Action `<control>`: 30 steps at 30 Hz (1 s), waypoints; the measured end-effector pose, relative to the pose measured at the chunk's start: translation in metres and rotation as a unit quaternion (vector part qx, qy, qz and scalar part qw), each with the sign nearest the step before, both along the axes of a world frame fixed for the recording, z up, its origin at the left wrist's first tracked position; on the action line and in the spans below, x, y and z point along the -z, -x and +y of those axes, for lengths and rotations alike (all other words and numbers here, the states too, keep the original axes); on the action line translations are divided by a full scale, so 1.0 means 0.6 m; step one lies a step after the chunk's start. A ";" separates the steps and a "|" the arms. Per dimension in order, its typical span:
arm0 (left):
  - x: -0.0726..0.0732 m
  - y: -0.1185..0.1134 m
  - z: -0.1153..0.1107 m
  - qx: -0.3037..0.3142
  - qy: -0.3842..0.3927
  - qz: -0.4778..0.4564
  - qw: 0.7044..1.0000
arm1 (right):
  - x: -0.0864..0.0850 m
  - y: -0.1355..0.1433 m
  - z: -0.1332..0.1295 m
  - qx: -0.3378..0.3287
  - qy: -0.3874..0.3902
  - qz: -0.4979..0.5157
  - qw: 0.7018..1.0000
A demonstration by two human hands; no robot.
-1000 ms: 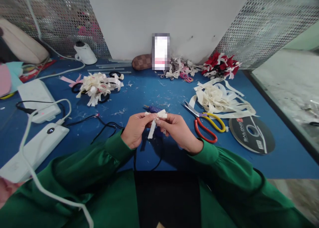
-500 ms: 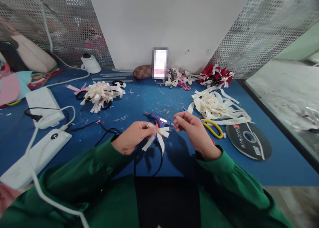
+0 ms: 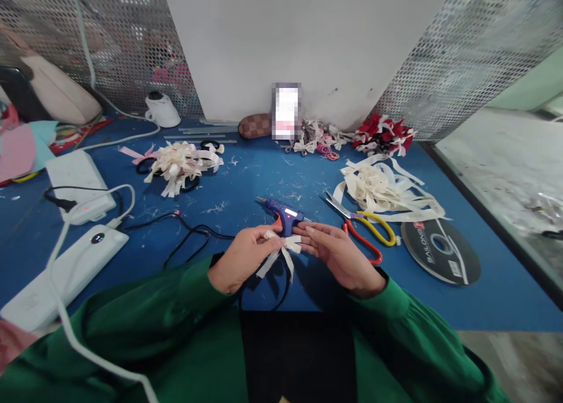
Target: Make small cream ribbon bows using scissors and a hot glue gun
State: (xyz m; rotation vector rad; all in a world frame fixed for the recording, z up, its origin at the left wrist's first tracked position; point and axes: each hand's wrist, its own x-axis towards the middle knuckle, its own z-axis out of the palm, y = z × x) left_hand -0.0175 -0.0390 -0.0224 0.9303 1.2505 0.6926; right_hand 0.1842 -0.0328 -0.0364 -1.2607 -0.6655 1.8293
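Note:
My left hand is closed, pinching a cream ribbon bow between thumb and fingertips; its tails hang down. From the right, my right hand meets the bow's right loop, its fingers stretched out and touching or nearly touching the ribbon. Just behind the bow lies a blue glue gun, nozzle to the left, with an orange trigger and a small red light. Right of it, scissors with yellow and red handles lie with their blades slightly apart, partly behind my right hand.
Cream ribbon is heaped at the right, near a black ribbon spool. Finished-looking bows pile up at the left; red and white bows sit at the back. White power strips and cables run along the left. A phone leans on the back panel.
My right hand has moved left and down to the bow, its fingers straightening, and the scissors behind it now show. My left hand and the bow have shifted slightly right and down.

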 end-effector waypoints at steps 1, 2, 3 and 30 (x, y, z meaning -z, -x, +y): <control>0.001 -0.002 -0.002 -0.008 0.001 -0.007 1.000 | -0.001 0.000 0.001 0.002 0.005 0.003 1.000; 0.001 -0.003 -0.003 -0.019 0.003 -0.015 1.000 | -0.002 0.001 0.002 0.001 0.010 0.005 1.000; 0.002 -0.004 -0.003 -0.029 0.007 -0.024 0.999 | -0.004 0.001 0.003 -0.004 0.014 0.008 1.000; 0.007 0.033 0.039 -0.111 -0.033 -0.075 0.990 | -0.028 0.021 0.009 0.132 -0.167 -0.043 0.976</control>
